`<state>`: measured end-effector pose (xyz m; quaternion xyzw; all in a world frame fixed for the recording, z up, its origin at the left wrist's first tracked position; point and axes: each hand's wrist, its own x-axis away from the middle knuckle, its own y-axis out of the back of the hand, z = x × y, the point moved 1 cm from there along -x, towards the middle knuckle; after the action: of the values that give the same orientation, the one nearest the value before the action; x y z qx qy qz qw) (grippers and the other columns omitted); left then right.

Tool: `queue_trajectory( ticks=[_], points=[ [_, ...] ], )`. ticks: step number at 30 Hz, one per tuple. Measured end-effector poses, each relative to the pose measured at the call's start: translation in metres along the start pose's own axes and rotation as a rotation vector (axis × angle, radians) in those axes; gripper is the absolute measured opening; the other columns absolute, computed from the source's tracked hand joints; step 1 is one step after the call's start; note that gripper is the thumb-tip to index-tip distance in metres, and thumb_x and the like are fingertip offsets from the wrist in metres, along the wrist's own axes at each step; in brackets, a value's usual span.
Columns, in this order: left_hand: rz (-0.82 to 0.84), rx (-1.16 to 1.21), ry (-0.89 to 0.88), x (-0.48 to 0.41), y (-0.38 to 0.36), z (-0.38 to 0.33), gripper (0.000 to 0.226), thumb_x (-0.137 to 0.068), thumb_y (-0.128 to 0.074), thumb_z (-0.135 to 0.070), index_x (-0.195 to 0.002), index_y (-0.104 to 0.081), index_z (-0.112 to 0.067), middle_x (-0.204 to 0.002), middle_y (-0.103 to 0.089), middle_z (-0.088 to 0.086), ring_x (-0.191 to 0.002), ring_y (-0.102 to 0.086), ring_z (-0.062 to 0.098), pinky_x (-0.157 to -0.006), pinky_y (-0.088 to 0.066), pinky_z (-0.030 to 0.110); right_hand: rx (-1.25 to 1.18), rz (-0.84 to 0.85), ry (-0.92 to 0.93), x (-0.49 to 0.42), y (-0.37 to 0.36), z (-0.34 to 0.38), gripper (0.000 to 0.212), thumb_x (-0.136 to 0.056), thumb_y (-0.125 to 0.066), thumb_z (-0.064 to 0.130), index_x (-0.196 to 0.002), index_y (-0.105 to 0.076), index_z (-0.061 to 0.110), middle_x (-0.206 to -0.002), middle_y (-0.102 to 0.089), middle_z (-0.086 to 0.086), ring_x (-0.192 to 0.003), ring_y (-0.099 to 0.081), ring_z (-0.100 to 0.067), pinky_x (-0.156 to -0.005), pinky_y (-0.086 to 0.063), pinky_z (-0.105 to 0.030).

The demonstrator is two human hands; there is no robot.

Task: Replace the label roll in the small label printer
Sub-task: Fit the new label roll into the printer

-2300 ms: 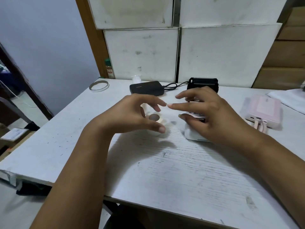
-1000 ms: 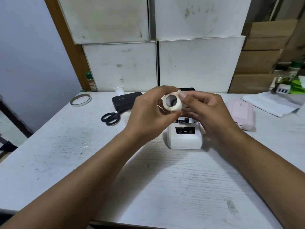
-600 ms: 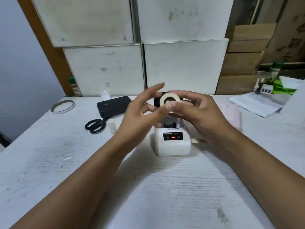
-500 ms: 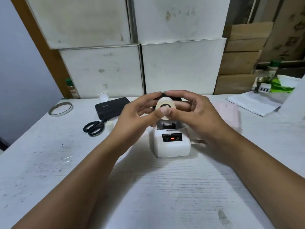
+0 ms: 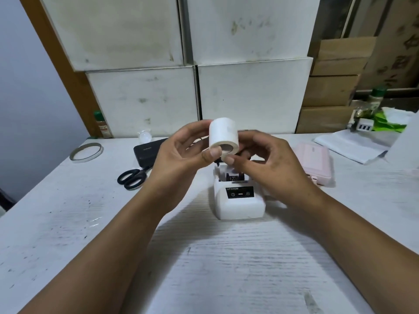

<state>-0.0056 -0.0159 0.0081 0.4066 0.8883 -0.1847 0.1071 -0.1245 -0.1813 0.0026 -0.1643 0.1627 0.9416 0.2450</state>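
Observation:
A white label roll (image 5: pixel 223 135) is held in the air above the small white label printer (image 5: pixel 239 201), its hollow core facing down toward me. My left hand (image 5: pixel 179 152) pinches the roll's left side with thumb and fingers. My right hand (image 5: pixel 269 159) touches the roll's lower right edge with its fingertips. The printer stands mid-table with a black front panel. Its top compartment (image 5: pixel 233 176) is open, with dark parts showing inside.
On the white table (image 5: pixel 90 223) lie black scissors (image 5: pixel 132 176), a black power bank (image 5: pixel 147 150), a tape ring (image 5: pixel 86 151) and a pink device (image 5: pixel 314 162). White boxes (image 5: pixel 204 94) stand stacked behind. Papers and a charger (image 5: pixel 362 126) sit at far right.
The roll has been lifted and tilted, so its curved side now faces me rather than the core. Both hands have stayed above the printer, and the view has shifted a little.

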Motion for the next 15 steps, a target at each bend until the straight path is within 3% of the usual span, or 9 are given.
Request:
queue_trajectory(
  ticks=[2,5,9,15],
  points=[
    [-0.026,-0.073,-0.029,0.001,-0.001,-0.001,0.051,-0.081,-0.080,0.007,-0.126,-0.065,-0.009,-0.125,-0.075,0.007,-0.115,-0.077,0.021,-0.095,-0.059,0.028,-0.085,0.047,-0.022,0.001,-0.001,0.000,0.028,-0.095,-0.081,0.013,-0.122,-0.081,0.017,-0.097,-0.082,-0.014,-0.081,-0.078,-0.025,-0.077,-0.066,-0.033],
    [-0.063,-0.209,-0.109,0.003,-0.004,-0.001,0.055,-0.079,-0.084,0.013,-0.124,-0.061,-0.010,-0.117,-0.071,0.007,-0.112,-0.079,0.019,-0.094,-0.061,0.027,-0.187,0.047,-0.064,0.004,-0.004,0.002,0.027,-0.099,-0.075,0.007,-0.124,-0.081,0.013,-0.091,-0.084,-0.004,-0.080,-0.079,-0.013,-0.076,-0.063,-0.024],
    [-0.102,-0.361,-0.220,0.006,-0.011,0.002,0.052,-0.080,-0.088,0.008,-0.120,-0.065,-0.014,-0.118,-0.073,0.009,-0.116,-0.077,0.025,-0.105,-0.060,0.040,-0.314,0.033,-0.097,0.004,-0.005,0.007,0.025,-0.102,-0.068,0.005,-0.124,-0.079,0.013,-0.102,-0.085,-0.012,-0.089,-0.080,-0.020,-0.083,-0.066,-0.029],
    [-0.145,-0.509,-0.277,0.009,-0.019,0.006,0.058,-0.071,-0.098,-0.006,-0.110,-0.057,-0.014,-0.110,-0.072,-0.006,-0.110,-0.078,0.020,-0.100,-0.062,0.031,-0.248,-0.108,-0.097,0.003,-0.001,0.006,0.019,-0.103,-0.071,0.010,-0.117,-0.083,0.011,-0.098,-0.086,-0.012,-0.088,-0.085,-0.025,-0.080,-0.068,-0.034]
  ],
)
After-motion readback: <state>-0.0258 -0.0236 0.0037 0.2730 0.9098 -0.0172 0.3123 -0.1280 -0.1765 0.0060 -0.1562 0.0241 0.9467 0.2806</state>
